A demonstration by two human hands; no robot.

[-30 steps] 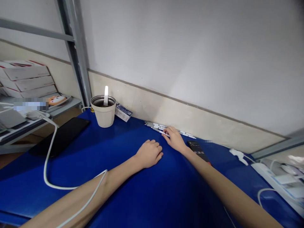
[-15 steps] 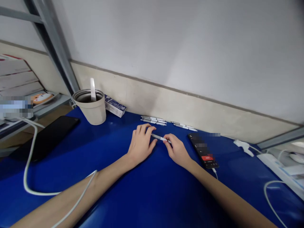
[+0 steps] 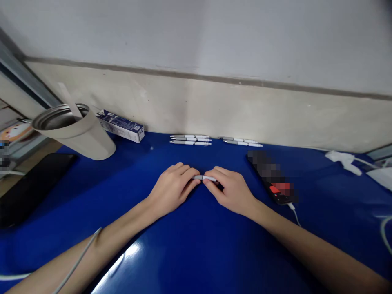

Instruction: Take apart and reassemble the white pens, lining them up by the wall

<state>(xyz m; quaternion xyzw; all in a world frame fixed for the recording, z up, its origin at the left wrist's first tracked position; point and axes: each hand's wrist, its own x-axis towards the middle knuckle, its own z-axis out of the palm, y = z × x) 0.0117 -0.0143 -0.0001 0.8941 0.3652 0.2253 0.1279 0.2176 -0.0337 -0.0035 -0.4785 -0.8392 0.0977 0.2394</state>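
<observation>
A grey and white pen lies level between my two hands, just above or on the blue tabletop. My left hand is closed, thumb and fingers pinching the pen's grey end. The white end is pinched by my right hand, which covers its tip. Beyond my hands, near the wall, three pens lie side by side. To their right a second small group of similar pens rests in line with them.
On the left stand a beige cup with a utensil in it, a blue and white box and a black flat object. A phone on a charging cable lies right of my right hand. A white cable crosses my left forearm.
My left hand has closed on the pen's grey end; before, it was open beside it. My right hand still holds the other end. The view has shifted and tilted.
</observation>
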